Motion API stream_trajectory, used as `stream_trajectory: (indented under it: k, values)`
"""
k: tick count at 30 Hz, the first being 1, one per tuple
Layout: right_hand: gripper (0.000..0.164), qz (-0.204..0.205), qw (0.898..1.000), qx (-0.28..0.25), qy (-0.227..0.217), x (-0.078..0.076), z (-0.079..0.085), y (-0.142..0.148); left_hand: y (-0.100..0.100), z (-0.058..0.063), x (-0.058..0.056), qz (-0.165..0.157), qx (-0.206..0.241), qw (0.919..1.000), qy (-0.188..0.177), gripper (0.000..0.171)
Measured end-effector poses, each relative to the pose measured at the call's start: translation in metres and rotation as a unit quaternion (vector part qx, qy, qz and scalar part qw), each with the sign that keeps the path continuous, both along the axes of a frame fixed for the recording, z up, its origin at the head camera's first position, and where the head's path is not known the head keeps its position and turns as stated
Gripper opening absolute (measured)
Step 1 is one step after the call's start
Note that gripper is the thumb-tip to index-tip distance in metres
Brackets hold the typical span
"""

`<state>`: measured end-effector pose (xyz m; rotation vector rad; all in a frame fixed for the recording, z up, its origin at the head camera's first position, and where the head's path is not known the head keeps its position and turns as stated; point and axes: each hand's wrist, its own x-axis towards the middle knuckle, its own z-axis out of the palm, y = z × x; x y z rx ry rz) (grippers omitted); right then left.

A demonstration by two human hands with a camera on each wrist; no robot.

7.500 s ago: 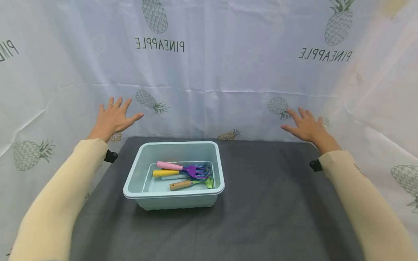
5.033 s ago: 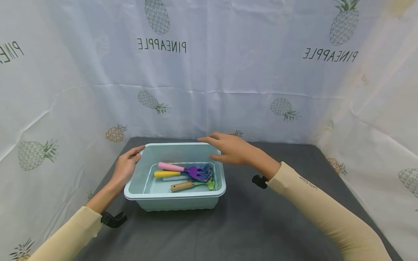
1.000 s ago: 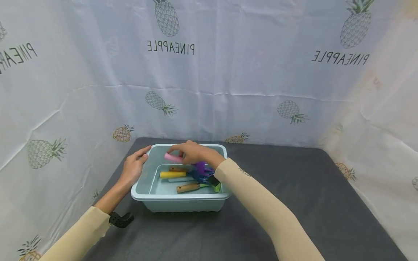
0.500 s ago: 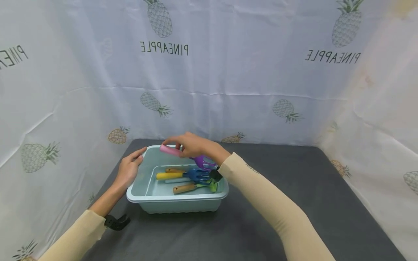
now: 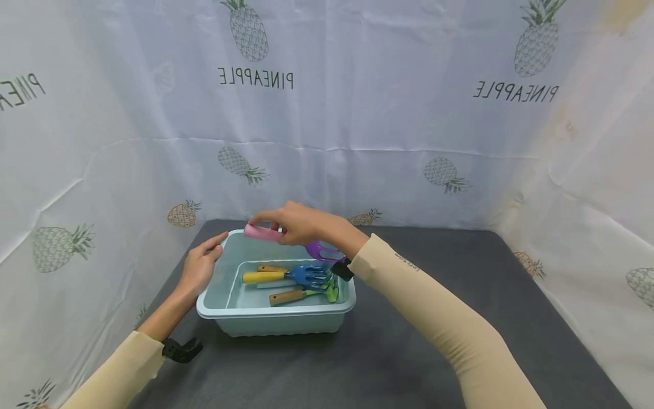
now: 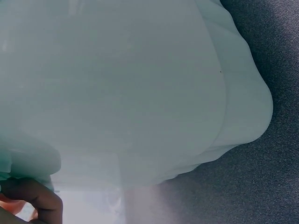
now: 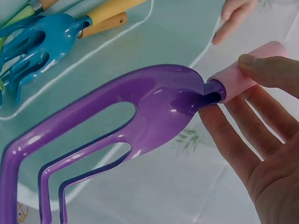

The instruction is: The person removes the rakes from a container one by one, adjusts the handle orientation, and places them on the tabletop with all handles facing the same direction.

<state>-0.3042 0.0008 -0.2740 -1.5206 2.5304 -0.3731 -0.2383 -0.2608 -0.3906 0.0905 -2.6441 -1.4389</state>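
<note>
A light blue-green plastic basin (image 5: 276,312) stands on the dark table. My left hand (image 5: 199,267) grips its left rim; the left wrist view shows mostly the basin's outer wall (image 6: 140,93), with a bent finger (image 6: 44,198) at the lower left corner. Above the basin's far side, my right hand (image 5: 298,223) holds a purple hand rake (image 7: 159,95) by its pink handle (image 5: 261,233), thumb and fingers pinching it. Inside the basin lie a blue hand rake with yellow handle (image 5: 263,277), a green-headed tool with wooden handle (image 5: 286,296), and another wooden handle (image 5: 272,268) behind them.
The dark grey tabletop (image 5: 424,318) stretches to the right and in front of the basin. A white curtain (image 5: 327,113) with pineapple prints hangs close behind the table and along both sides. A pale blue handle (image 5: 273,284) lies partly hidden under the blue rake.
Over the last second my right hand has raised the purple rake out of the pile, uncovering the blue rake. Earlier, both hands came in from the sides, the left taking the rim.
</note>
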Motion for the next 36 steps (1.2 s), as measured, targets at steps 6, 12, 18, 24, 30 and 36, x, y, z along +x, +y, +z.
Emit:
stream_trajectory:
  k: [6, 12, 18, 24, 30, 36]
  values:
    - [0.061, 0.002, 1.000, -0.013, 0.007, 0.006, 0.010, 0.010, 0.001, 0.001, 0.001, -0.002, 0.006, 1.0000, -0.003, 0.048]
    - [0.061, -0.005, 1.000, -0.024, 0.011, 0.005, 0.010, 0.028, 0.000, 0.000, 0.000, -0.003, -0.001, 1.0000, -0.004, 0.049]
    - [0.060, -0.027, 0.999, -0.022, 0.011, 0.003, 0.007, 0.050, 0.000, -0.001, -0.001, 0.003, -0.003, 1.0000, 0.003, 0.049]
    - [0.058, -0.043, 0.999, -0.022, 0.010, -0.002, 0.005, 0.072, -0.001, -0.002, -0.001, 0.003, -0.004, 1.0000, 0.006, 0.049]
    - [0.058, -0.060, 0.998, -0.024, 0.010, -0.009, 0.002, 0.094, -0.001, -0.002, -0.002, -0.001, 0.003, 1.0000, 0.002, 0.049]
    - [0.052, -0.066, 0.997, -0.036, 0.022, -0.014, -0.001, 0.118, 0.000, -0.001, -0.001, 0.001, 0.010, 0.9999, 0.002, 0.049]
